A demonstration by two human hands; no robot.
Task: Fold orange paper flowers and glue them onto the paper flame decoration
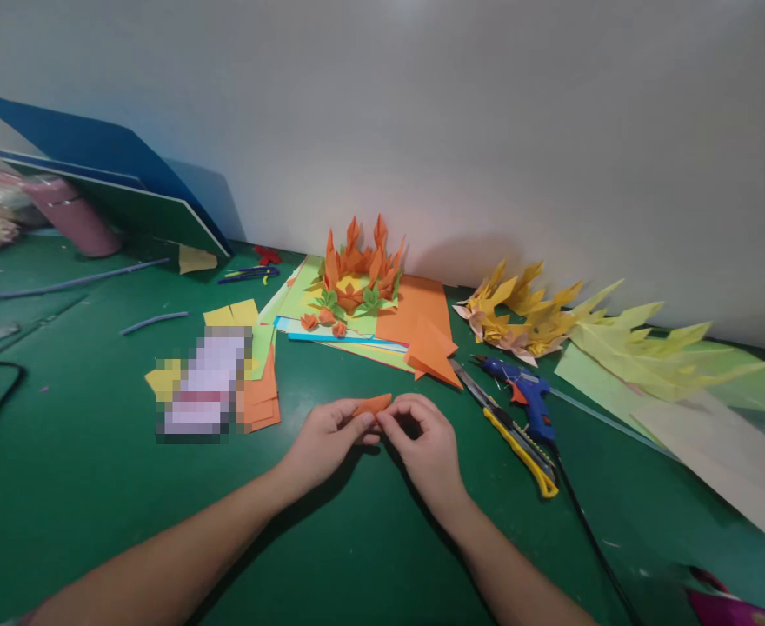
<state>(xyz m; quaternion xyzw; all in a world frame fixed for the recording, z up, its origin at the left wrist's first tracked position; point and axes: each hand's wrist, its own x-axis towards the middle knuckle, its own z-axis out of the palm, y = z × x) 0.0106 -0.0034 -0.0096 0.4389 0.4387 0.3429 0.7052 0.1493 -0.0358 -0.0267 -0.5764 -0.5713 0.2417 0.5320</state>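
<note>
Above the middle of the green table, a small folded piece of orange paper [373, 404] is pinched between both hands. My left hand [330, 439] grips its left side, thumb on the near face. At its right end, the thumb and fingertips of my right hand [425, 443] close on the edge. The fingers partly cover the fold, so its full shape is hidden. Beyond the hands stands an orange folded-paper crown [362, 269] with green leaves, and small orange paper flowers [326, 318] lie before it. Pointed orange paper pieces [433, 349] are nearer the right hand.
Right of the hands lie a yellow utility knife [519, 448] and a blue glue gun [529, 396] with a trailing cord. Yellow paper crowns [526, 313] stand behind them. At left are a blurred-out phone [206, 382], orange paper squares [258, 404], a pink bottle [76, 217] and leaning boards [128, 204].
</note>
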